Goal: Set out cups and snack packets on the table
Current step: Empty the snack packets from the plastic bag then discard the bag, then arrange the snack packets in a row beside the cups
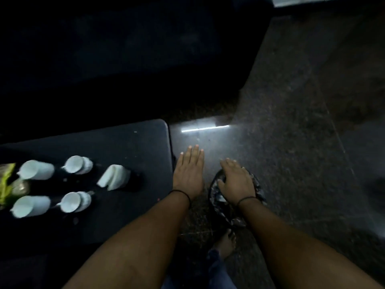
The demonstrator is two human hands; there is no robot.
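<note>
Five white cups [75, 180] and a green snack packet [6, 182] sit on the dark desk [133, 142], lower left. The left hand [188, 172] is flat, holding nothing. The right hand [237, 180] presses a dark bag [218, 199] on the floor. In this dim light, an arm could bump the cups.

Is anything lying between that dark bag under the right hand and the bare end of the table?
Only the left hand, held flat beside the table edge. The bag sits on the floor under the right hand; the white cups stand farther left.
</note>
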